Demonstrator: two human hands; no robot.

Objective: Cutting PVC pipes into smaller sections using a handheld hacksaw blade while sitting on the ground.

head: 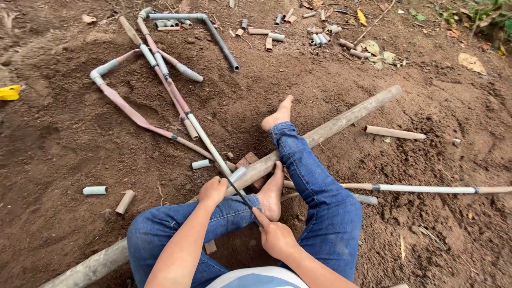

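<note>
I sit on bare soil in blue jeans, barefoot. My left hand (212,191) is closed on the near end of a long thin pipe (205,140), pressing it onto a thick wooden pole (341,121) that lies slantwise under my legs. My right hand (276,236) grips a thin dark saw blade (242,198), which slants up toward a grey pipe end (238,173) beside my left hand. One bare foot (272,193) rests against the pole close to the blade. The other foot (279,113) is stretched out beyond the pole.
Joined grey and pinkish pipes (152,58) lie at the upper left, with several short cut pieces (320,37) at the top. A brick (250,160) sits by the pole. A thin pipe (426,188) and a short tube (394,132) lie right; a yellow object (9,92) at the left edge.
</note>
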